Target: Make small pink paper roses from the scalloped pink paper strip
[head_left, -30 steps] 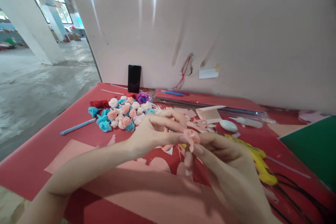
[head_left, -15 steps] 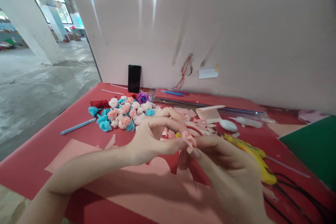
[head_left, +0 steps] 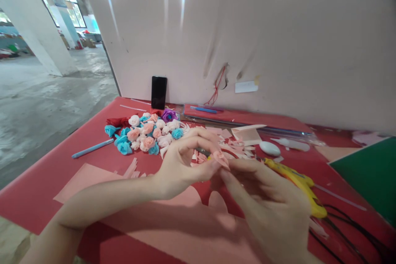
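Observation:
Between the fingertips of both hands is a small pink paper flower point(head_left: 220, 158), held above the middle of the table. My left hand point(head_left: 182, 161) pinches it from the left with thumb and forefinger. From the right, my right hand point(head_left: 269, 194) grips its lower edge between thumb and fingers. Under the hands lies a large sheet of pink paper point(head_left: 185, 227) with rounded cut edges. Behind my left hand a heap of paper roses point(head_left: 145, 134) in pink, white and blue rests on the red table point(head_left: 27, 189).
A yellow glue gun point(head_left: 297, 181) with black cords lies right of my right hand. Farther back are a white oval object point(head_left: 269, 148), a small bottle point(head_left: 292, 144) and pink paper scraps. A phone point(head_left: 159, 93) leans on the white board point(head_left: 247, 29). A green board point(head_left: 368, 173) sits right.
The pink flower has turned and tilted between my fingertips, and its lower flap no longer hangs down. Both hands have stayed nearly in place.

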The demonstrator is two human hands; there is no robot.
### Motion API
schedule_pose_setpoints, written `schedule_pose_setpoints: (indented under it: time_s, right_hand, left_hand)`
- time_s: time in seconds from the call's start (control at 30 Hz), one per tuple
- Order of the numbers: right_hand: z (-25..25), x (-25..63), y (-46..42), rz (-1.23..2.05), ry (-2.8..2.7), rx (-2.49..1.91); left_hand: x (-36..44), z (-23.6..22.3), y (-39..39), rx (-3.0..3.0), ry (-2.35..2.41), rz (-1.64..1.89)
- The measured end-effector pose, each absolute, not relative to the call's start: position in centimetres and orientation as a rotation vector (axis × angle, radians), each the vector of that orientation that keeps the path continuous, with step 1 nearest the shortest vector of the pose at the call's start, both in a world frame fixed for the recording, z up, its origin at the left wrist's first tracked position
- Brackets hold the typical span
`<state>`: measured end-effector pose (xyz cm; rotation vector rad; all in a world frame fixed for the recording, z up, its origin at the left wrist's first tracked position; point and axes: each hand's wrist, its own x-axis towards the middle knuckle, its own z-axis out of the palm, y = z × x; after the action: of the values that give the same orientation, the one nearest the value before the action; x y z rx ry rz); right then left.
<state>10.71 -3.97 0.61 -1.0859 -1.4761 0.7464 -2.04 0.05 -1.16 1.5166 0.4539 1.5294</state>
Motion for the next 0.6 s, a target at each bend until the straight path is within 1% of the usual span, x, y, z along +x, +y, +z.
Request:
schedule_pose_setpoints:
  time_s: [0.1,0.17,0.47,0.6]
  right_hand:
    - [0.7,10.8,-4.0,0.676,-1.507,-1.119]
    - [0.8,10.8,-4.0,0.685,-1.487,-1.131]
    - [1.6,10.7,-3.9,0.822,-1.417,-1.120]
    - [1.8,11.1,-3.7,0.985,-1.386,-1.082]
  left_hand:
    - [-2.1,-1.3,0.2,1.510,0.461,1.524]
    - [-2.1,-1.4,0.4,1.495,0.460,1.510]
    - [-2.3,-0.8,0.5,1.450,0.456,1.447]
    - [-2.4,-0.5,0.5,1.415,0.428,1.392]
